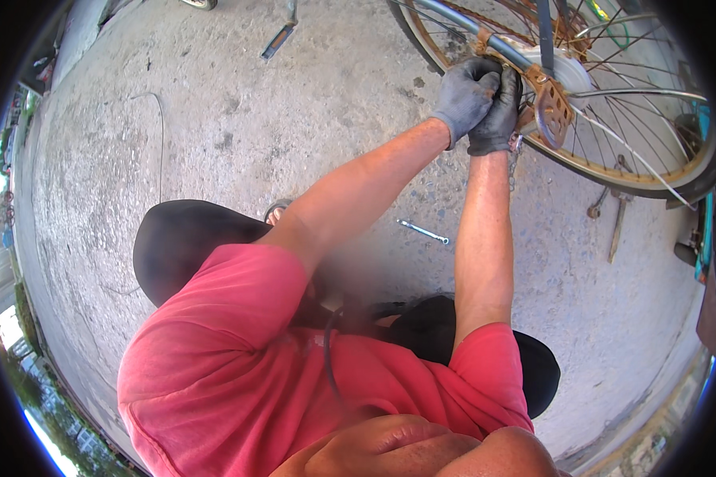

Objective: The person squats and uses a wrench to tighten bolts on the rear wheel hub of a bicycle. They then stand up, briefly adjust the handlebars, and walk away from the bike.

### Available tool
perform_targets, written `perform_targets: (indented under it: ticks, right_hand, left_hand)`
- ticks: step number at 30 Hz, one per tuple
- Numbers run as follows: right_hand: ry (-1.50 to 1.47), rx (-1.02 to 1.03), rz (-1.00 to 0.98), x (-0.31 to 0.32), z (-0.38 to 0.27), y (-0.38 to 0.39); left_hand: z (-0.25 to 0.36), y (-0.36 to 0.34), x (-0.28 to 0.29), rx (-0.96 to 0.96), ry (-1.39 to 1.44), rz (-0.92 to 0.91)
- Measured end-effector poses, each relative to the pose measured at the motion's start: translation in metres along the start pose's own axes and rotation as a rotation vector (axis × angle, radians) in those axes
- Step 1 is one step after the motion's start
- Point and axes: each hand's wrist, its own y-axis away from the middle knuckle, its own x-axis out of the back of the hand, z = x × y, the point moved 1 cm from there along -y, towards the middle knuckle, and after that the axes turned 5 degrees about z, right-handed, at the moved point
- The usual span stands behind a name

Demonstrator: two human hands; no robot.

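Observation:
Both my hands wear grey work gloves and meet at the lower frame of a bicycle, by its wheel [696,189]. My left hand [463,94] is closed, fingers curled in against the other hand. Pressed beside it, my right hand [499,115] is closed too, close to a rusty perforated metal bracket [553,111]. Whatever the fingers grip is hidden between the gloves. Just above them runs a grey frame tube [497,46] with a rusty clamp [483,38] around it. A pale round part [571,71] sits behind the bracket.
A small shiny wrench [423,231] lies on the concrete floor [215,103] between my arms. Under the wheel's right side lie a rusty tool [598,203] and a long thin one [617,230]. A dark-handled tool [277,41] is farther off; a thin wire [161,139] lies left.

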Motion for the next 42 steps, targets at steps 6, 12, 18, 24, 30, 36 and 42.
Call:
perform_targets:
  ticks: [6, 12, 18, 24, 30, 36, 42]
  right_hand:
    - [-0.093, -0.131, -0.033, -0.004, -0.006, 0.004]
    - [-0.12, -0.107, 0.059, 0.002, -0.003, 0.0]
    - [-0.035, -0.101, 0.013, -0.006, -0.003, 0.004]
    - [-0.074, -0.084, 0.041, -0.004, -0.002, 0.004]
    - [0.014, -0.059, 0.007, -0.007, -0.003, 0.006]
    - [-0.023, -0.019, 0.049, -0.011, -0.003, 0.008]
    - [0.029, -0.031, 0.022, -0.008, -0.003, 0.006]
  left_hand:
    - [-0.003, -0.002, -0.001, -0.022, 0.08, -0.038]
    - [-0.01, 0.003, 0.0, 0.131, 0.35, -0.016]
    - [0.0, 0.003, 0.005, 0.15, 0.228, -0.013]
    - [-0.002, 0.002, 0.005, 0.187, 0.358, 0.015]
    - [-0.006, 0.002, 0.005, 0.151, 0.289, 0.04]
    - [-0.009, 0.0, 0.004, 0.218, 0.399, 0.022]
    - [-0.008, 0.0, 0.006, 0.204, 0.363, 0.016]
